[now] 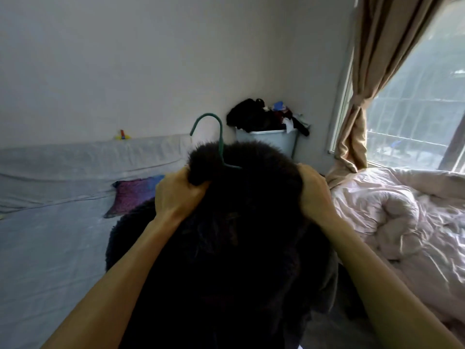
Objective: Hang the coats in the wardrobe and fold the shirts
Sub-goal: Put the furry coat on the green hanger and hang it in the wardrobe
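- The left hand point(180, 195) is clenched on the fuzzy collar of a black coat point(226, 248), fingers curled tight into a bunch of the pile at the coat's upper left edge.
- The right hand point(314, 192) is likewise closed on the coat's upper right edge, knuckles up, gripping the fabric at the shoulder.
- Both bare forearms reach forward from the bottom corners of the view and meet the coat at roughly the same height, one on each side.
- The coat is held up in the air between the hands, in front of the bed; its long axis runs top to bottom, collar uppermost and the body hanging down out of the frame.
- A green hanger point(219, 142) sits inside the collar, its hook rising upright above the coat and curving over to the left; a short piece of its arm shows just below the neck.
- Behind the coat lies a bed with a grey-blue sheet point(50, 235), and a purple patterned pillow point(130, 195) rests on it to the left of the coat.
- To the right a rumpled pink duvet point(390, 222) is heaped on the bed near the window point(415, 117), beside a tan curtain point(364, 96).
- Against the far wall stands a pale bin point(269, 141) piled with dark clothes point(259, 117).
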